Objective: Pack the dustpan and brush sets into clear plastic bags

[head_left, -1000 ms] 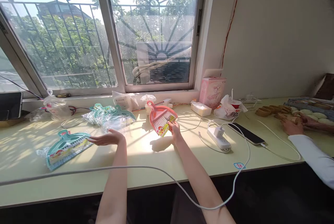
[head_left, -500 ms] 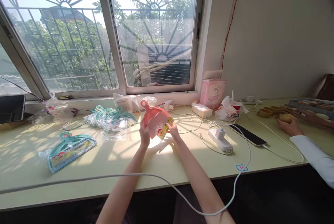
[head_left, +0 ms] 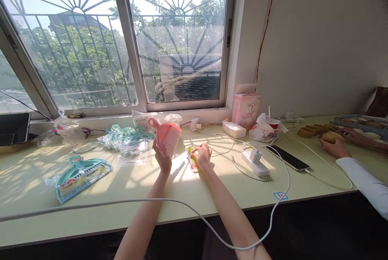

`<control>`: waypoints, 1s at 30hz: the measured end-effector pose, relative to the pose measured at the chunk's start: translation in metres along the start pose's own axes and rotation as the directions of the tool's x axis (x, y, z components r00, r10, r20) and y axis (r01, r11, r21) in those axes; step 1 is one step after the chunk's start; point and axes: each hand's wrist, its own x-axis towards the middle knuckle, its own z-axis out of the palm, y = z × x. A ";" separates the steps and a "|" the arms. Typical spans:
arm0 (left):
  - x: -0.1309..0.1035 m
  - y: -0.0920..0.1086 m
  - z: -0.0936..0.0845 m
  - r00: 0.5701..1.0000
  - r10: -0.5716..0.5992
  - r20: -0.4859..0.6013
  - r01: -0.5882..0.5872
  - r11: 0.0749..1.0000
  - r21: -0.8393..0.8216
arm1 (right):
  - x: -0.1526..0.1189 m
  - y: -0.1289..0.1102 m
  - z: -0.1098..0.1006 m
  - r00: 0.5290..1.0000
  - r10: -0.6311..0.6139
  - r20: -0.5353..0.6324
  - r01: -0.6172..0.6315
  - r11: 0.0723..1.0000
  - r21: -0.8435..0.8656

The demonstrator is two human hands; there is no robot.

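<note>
My left hand (head_left: pixel 163 158) is closed around the side of a small pink dustpan (head_left: pixel 170 138), holding it tilted above the table, its looped handle up and to the left. Lower and to the right, my right hand (head_left: pixel 203 155) pinches a yellow printed card (head_left: pixel 192 160) close to the tabletop; its fingers cover part of the card. Further left lies a green dustpan set (head_left: pixel 83 175) with a printed card and clear wrapping. Behind it, several more green dustpans (head_left: pixel 130 136) are piled in plastic bags.
A white cable (head_left: pixel 121 202) crosses in front of my forearms. To the right are a power strip (head_left: pixel 256 165), a phone (head_left: pixel 287 158), a pink box (head_left: pixel 247 106) and a white box (head_left: pixel 234 128). At the far right, another person's hands (head_left: pixel 333 144) handle a round brown object.
The yellow card has come away from the pink dustpan and moved down toward the table with my right hand. My left hand has shifted the dustpan left and turned it.
</note>
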 end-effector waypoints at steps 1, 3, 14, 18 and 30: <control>0.000 -0.002 0.001 0.995 0.044 -0.091 -0.042 0.999 0.018 | 0.000 0.000 0.001 1.000 -0.017 -0.012 0.017 1.000 -0.020; -0.001 -0.008 0.005 0.967 0.132 -0.219 -0.113 0.989 0.093 | -0.002 -0.002 0.003 0.996 -0.072 -0.058 0.069 0.997 -0.045; -0.006 -0.045 0.019 0.644 0.668 0.375 -0.764 0.588 0.265 | -0.005 -0.019 0.019 0.988 -0.147 0.047 0.083 0.760 0.644; -0.001 -0.045 0.014 0.542 0.710 0.448 -0.840 0.467 0.276 | -0.002 -0.018 0.016 0.998 -0.033 0.052 -0.014 0.702 0.712; 0.001 -0.039 0.012 0.660 0.628 0.411 -0.733 0.659 0.169 | 0.002 -0.026 -0.014 0.984 -0.062 0.169 -0.096 0.614 0.784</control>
